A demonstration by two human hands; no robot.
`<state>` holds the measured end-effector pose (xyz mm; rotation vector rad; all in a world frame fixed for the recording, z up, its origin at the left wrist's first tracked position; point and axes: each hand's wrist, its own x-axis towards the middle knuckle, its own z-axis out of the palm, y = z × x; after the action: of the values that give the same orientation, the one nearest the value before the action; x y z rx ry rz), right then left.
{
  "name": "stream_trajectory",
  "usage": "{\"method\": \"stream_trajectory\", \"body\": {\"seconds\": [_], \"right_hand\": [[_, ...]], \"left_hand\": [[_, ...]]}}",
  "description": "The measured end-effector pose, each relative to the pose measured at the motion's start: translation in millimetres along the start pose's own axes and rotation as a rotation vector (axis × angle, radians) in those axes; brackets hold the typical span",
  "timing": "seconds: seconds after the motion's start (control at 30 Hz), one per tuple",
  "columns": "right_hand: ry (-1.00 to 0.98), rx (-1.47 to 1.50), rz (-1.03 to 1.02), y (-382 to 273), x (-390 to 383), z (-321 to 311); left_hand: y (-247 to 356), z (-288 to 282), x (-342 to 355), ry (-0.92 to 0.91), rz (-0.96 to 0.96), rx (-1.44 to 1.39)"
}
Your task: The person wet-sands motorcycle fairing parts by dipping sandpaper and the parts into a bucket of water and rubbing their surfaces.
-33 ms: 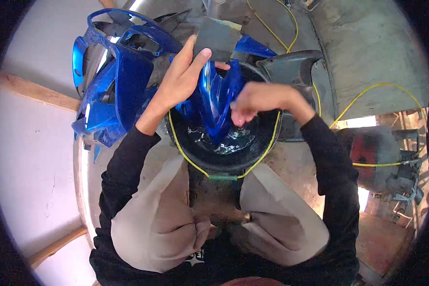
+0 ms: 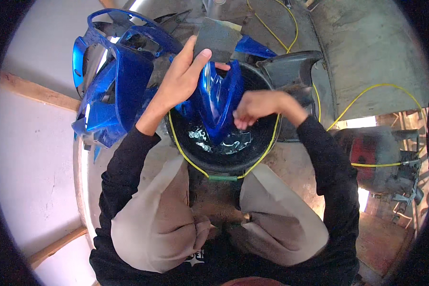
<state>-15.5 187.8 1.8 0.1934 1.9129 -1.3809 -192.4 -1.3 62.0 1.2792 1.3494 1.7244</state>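
My left hand is closed round the upper end of a glossy blue plastic body panel, a pointed, V-shaped piece. Between its thumb and fingers a grey sheet that looks like sandpaper is pinched against the panel's top. The panel's tip points down over the water in a black bucket. Just right of the panel, over the bucket, hangs my right hand, its fingers bent downward and smeared by motion. Whether anything sits in those fingers does not show.
Large blue motorcycle fairings lie at the left, near a white wall. A dark plastic part rests right of the bucket. The bucket carries a yellow handle with a green grip. A yellow hose curves toward a machine at the right.
My right hand has shifted slightly up and to the right, away from the panel's edge. Ripples on the water differ. My left hand and the panel stay in place.
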Motion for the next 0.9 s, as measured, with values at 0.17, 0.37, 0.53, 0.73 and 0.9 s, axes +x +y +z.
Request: {"method": "stream_trajectory", "body": {"seconds": [0.17,0.37,0.53,0.73,0.9], "right_hand": [[-0.001,-0.743,0.426,93,75,26],[-0.011,-0.379,0.305,62,73,34],[-0.149,0.252,0.298,-26,1,17],[0.242,0.214,-0.343,-132,-45,-16],[0.438,0.164,-0.479,-145,-36,-22]], "left_hand": [[-4,-8,4,-0.005,0.088,0.15],[-7,-29,-7,0.072,0.063,0.408],[-16,-13,0,0.247,0.059,0.034],[-13,-15,4,0.235,0.085,0.246],[-25,-20,7,0.295,0.208,0.402]]}}
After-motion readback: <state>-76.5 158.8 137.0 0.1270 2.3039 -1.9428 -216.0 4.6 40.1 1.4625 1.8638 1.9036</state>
